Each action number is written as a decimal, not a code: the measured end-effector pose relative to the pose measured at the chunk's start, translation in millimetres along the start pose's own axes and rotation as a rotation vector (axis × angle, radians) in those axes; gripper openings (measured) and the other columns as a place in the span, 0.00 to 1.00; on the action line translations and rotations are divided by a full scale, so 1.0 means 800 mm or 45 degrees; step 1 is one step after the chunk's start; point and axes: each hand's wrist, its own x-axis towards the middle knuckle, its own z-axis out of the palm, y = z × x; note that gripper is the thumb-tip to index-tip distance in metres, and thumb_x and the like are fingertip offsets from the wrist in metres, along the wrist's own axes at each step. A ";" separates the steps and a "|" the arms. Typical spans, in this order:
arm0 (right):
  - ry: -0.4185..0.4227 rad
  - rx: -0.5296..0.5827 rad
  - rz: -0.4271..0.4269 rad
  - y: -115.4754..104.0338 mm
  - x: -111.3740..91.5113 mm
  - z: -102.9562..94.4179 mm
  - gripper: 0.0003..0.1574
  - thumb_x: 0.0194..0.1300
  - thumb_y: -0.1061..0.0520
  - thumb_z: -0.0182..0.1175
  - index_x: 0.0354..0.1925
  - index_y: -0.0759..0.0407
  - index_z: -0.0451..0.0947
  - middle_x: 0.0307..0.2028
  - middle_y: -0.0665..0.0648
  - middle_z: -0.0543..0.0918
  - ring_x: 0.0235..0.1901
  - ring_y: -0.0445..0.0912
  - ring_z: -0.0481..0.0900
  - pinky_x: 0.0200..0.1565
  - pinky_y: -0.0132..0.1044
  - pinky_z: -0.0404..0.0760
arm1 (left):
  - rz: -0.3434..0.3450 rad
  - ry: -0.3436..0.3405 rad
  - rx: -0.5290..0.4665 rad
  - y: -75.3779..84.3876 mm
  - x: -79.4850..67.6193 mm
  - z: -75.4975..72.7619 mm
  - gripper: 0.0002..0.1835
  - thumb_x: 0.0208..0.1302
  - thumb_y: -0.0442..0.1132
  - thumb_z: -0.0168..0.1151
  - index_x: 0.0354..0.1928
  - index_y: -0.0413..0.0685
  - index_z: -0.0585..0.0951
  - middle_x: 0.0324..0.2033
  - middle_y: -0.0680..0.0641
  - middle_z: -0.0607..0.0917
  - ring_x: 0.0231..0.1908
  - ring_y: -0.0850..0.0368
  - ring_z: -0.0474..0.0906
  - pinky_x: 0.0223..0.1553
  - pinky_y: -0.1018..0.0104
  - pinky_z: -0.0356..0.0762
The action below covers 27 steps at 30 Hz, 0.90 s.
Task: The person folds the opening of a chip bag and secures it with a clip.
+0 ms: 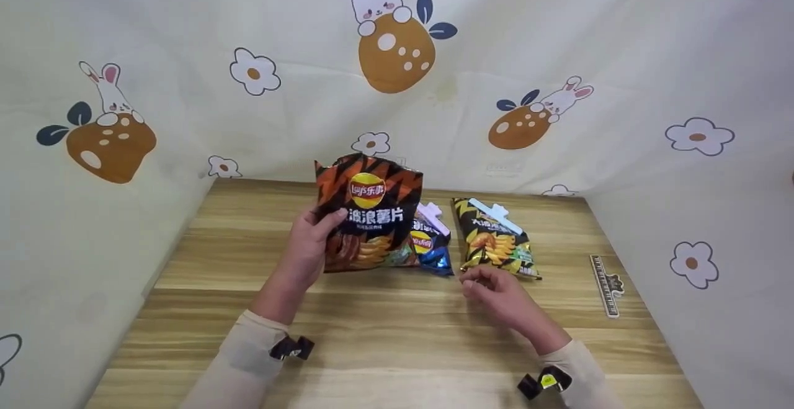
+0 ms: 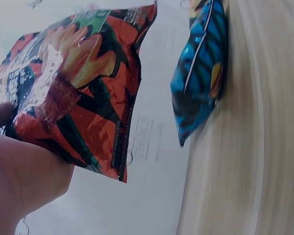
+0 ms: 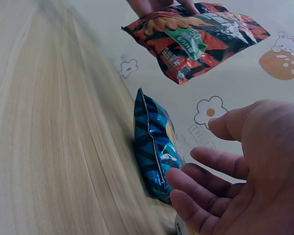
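In the head view we see the red bag (image 1: 366, 223) held upright, long axis up and down, pinched at its left edge by the left hand (image 1: 308, 235); the right hand (image 1: 499, 297) holds nothing, its fingers loosely bent, to the right of the bag and lower, just short of the yellow bag (image 1: 490, 244). The loose clip (image 1: 606, 288) lies beyond it to the right, its long axis pointing mostly away from us, so the right hand is the nearer one. The red bag hides part of the blue bag (image 1: 437, 260), and we cannot tell whether its uneven top edge is torn. In the left wrist view the red bag hangs clear of the table (image 2: 264, 161); the thumb shows, but the other fingers are hidden. In the right wrist view the right fingers stand apart, relaxed; the left hand is cut off above, and a pale scrap below is unreadable.
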 end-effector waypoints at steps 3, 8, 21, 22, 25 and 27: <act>0.002 0.004 -0.009 0.001 0.000 -0.001 0.18 0.81 0.57 0.64 0.56 0.72 0.83 0.51 0.70 0.87 0.51 0.58 0.88 0.51 0.36 0.87 | 0.012 -0.009 0.013 -0.002 -0.001 0.014 0.25 0.81 0.33 0.63 0.75 0.35 0.75 0.60 0.36 0.86 0.58 0.46 0.85 0.59 0.60 0.87; -0.007 0.032 -0.010 0.002 -0.001 -0.003 0.18 0.81 0.58 0.63 0.57 0.73 0.82 0.51 0.70 0.87 0.51 0.58 0.89 0.53 0.38 0.89 | 0.029 -0.026 0.041 -0.004 -0.004 0.035 0.26 0.79 0.33 0.65 0.75 0.36 0.76 0.62 0.35 0.86 0.60 0.43 0.85 0.61 0.58 0.86; 0.019 -0.014 0.000 0.001 -0.002 -0.008 0.16 0.81 0.57 0.64 0.55 0.71 0.83 0.50 0.69 0.87 0.50 0.65 0.86 0.52 0.48 0.90 | 0.055 -0.113 0.037 -0.024 -0.013 0.076 0.28 0.78 0.33 0.66 0.76 0.37 0.75 0.63 0.35 0.85 0.62 0.44 0.84 0.65 0.57 0.83; 0.019 -0.013 0.001 0.001 -0.002 -0.008 0.16 0.81 0.57 0.64 0.55 0.71 0.83 0.50 0.69 0.87 0.50 0.65 0.86 0.53 0.49 0.90 | 0.056 -0.121 0.035 -0.026 -0.013 0.078 0.28 0.78 0.34 0.66 0.76 0.37 0.75 0.63 0.36 0.85 0.63 0.43 0.83 0.66 0.57 0.82; 0.027 -0.013 -0.002 0.002 -0.002 -0.010 0.15 0.81 0.57 0.64 0.55 0.69 0.84 0.50 0.70 0.87 0.50 0.65 0.86 0.52 0.49 0.90 | 0.064 -0.138 0.031 -0.031 -0.016 0.083 0.28 0.79 0.34 0.66 0.76 0.38 0.74 0.65 0.36 0.85 0.64 0.43 0.82 0.68 0.56 0.81; 0.032 -0.010 -0.010 0.002 -0.002 -0.011 0.13 0.81 0.58 0.64 0.54 0.68 0.84 0.50 0.70 0.87 0.49 0.65 0.86 0.51 0.47 0.90 | 0.078 -0.145 0.037 -0.036 -0.018 0.085 0.28 0.79 0.34 0.66 0.77 0.38 0.74 0.65 0.36 0.84 0.65 0.43 0.82 0.69 0.56 0.80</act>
